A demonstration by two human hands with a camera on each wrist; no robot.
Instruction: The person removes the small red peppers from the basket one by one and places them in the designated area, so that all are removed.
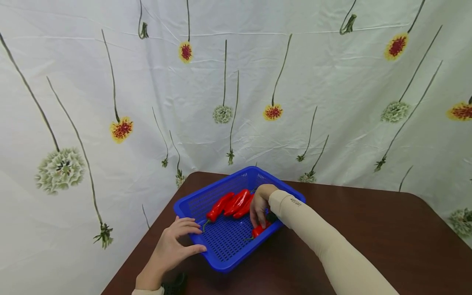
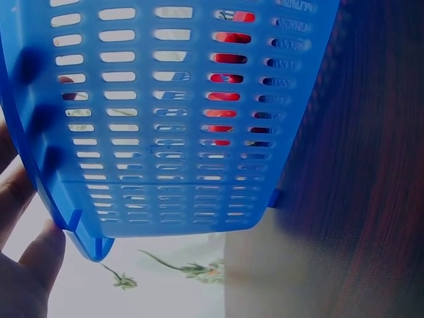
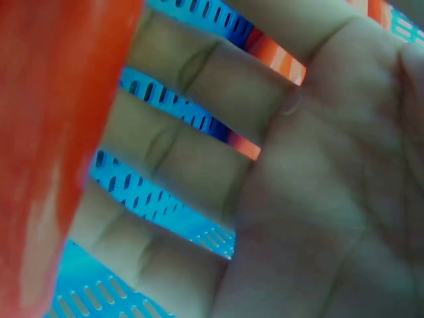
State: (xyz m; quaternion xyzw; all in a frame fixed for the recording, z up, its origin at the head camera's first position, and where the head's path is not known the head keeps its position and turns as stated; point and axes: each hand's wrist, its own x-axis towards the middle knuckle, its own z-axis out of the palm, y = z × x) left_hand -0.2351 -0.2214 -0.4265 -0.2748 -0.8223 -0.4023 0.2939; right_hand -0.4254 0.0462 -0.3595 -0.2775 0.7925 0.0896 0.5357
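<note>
A blue plastic basket point(image 1: 225, 241) with slotted walls sits on the table. My left hand point(image 1: 173, 243) grips its near-left rim; in the left wrist view the thumb point(image 2: 45, 255) presses against the outside of the rim. Inside the basket, my right hand point(image 1: 259, 205) reaches down with fingers bent and holds a red chili pepper point(image 1: 257, 232) near the right wall. That pepper point(image 3: 59, 132) looms large at the fingertips in the right wrist view. Several more red peppers point(image 1: 236, 203) lie side by side toward the back, one with its green stem pointing at the left hand.
The dark brown table point(image 1: 368, 221) extends to the right of the basket. Behind it hangs a white cloth point(image 1: 206, 135) printed with flowers. A small dark object point(image 1: 175, 283) shows beside the left wrist. My right sleeve point(image 1: 324, 241) crosses over the basket's right rim.
</note>
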